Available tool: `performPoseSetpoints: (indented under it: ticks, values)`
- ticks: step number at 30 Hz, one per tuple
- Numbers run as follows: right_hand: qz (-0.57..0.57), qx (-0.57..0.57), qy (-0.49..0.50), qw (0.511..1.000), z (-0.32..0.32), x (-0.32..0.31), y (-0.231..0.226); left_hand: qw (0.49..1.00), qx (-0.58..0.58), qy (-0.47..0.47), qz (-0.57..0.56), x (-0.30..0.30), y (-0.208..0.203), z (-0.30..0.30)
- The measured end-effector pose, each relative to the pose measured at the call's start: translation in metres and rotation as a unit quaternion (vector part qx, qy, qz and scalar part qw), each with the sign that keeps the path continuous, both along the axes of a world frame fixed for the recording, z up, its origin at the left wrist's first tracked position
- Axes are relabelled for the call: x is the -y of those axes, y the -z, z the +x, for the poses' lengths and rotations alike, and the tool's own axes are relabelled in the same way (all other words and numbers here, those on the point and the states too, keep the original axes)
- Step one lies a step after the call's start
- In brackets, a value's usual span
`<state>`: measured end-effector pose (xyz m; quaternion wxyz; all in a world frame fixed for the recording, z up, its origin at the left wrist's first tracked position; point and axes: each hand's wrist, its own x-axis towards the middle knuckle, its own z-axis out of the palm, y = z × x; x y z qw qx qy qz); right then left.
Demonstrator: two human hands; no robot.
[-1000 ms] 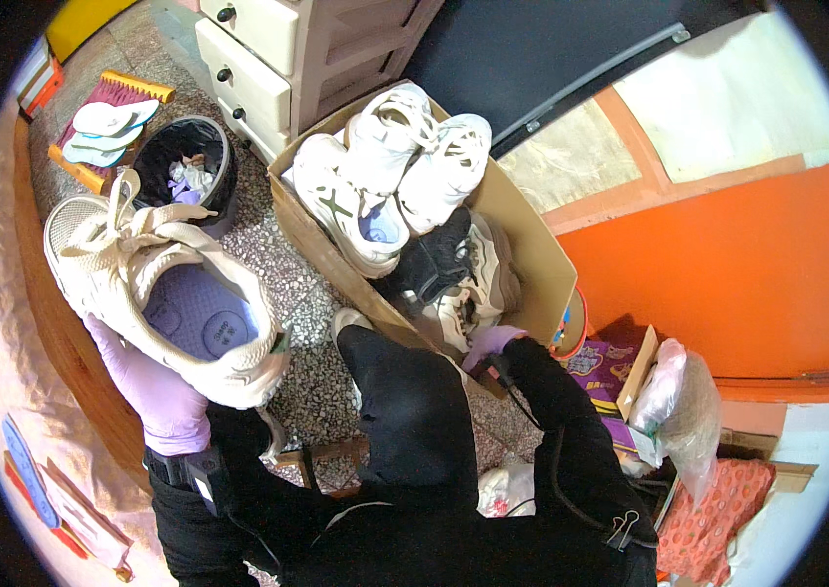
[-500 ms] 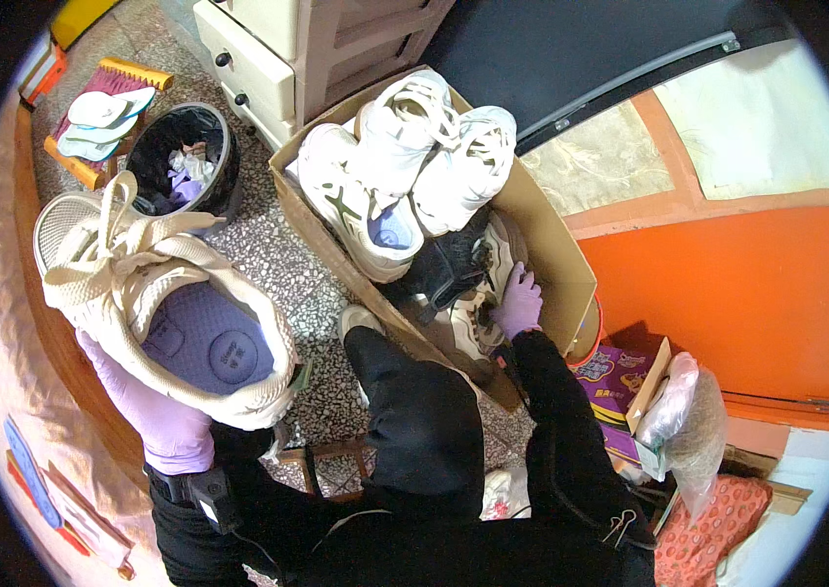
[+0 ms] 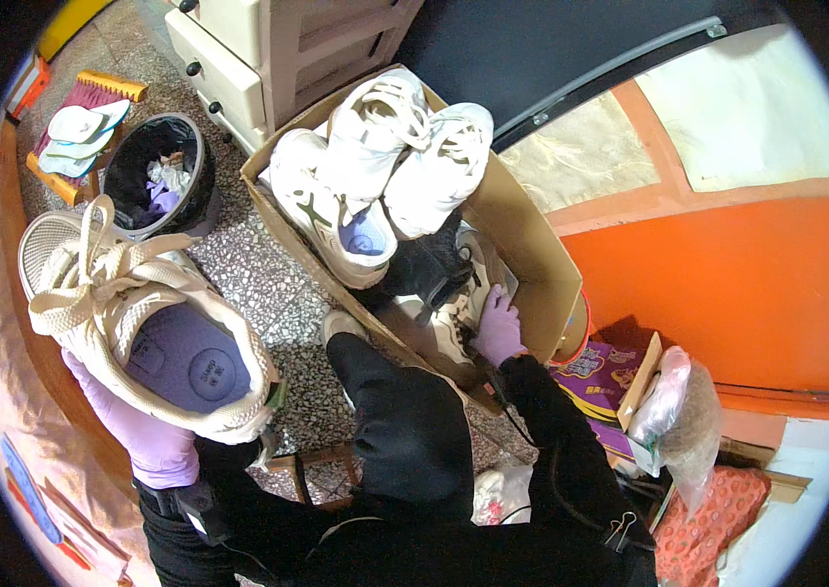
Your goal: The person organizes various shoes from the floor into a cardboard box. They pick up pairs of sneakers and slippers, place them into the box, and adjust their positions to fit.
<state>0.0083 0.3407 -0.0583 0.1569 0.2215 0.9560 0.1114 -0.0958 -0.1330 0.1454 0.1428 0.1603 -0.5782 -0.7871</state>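
Observation:
My left hand (image 3: 145,435), in a lilac glove, grips a cream sneaker (image 3: 229,313) with wide, loosely tied laces and a blue insole. The fingers go beneath the shoe and are partly hidden. My right hand (image 3: 500,328), gloved alike, reaches into a cardboard box (image 3: 537,235) with its fingers apart, touching the side of a beige-and-brown sneaker (image 3: 452,328). Beside that shoe in the box lies a black shoe (image 3: 429,269). At the box's far end white sneakers (image 3: 361,147) are heaped above the rim.
A black-lined bin (image 3: 155,176) with crumpled waste stands at the far left, near a small rack with pale slippers (image 3: 82,137). Beige drawers (image 3: 229,59) stand behind the box. On the right are a purple carton (image 3: 596,377) and plastic bags (image 3: 684,430).
The view has shifted slightly. My right hand has drawn a little nearer to me inside the box. My left hand still carries the cream sneaker.

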Motion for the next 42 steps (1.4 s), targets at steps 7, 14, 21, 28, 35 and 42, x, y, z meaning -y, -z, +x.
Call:
performPoseSetpoints:
  ticks: [7,14,21,28,35,42]
  values:
    - [0.012,0.089,0.067,0.994,-0.017,0.007,0.000,0.884,-0.019,0.133,0.447,0.017,0.004,-0.004]
    - [-0.306,-0.185,0.027,0.934,-0.032,0.065,-0.159,0.837,-0.097,0.251,0.476,-0.002,-0.014,0.003]
    - [-0.720,-0.196,-0.217,0.629,-0.045,0.224,-0.255,0.864,-0.026,0.212,0.457,-0.025,-0.016,0.002]
    - [-0.768,-0.347,-0.063,0.535,-0.039,0.254,-0.242,0.800,-0.028,0.348,0.487,-0.013,-0.001,0.003]
    - [-0.703,-0.516,0.158,0.462,0.019,0.158,-0.232,0.827,-0.104,0.415,0.365,-0.012,-0.023,0.005]
    - [-0.458,-0.675,0.296,0.497,0.076,0.078,-0.148,0.817,-0.137,0.366,0.424,0.008,-0.041,0.010]
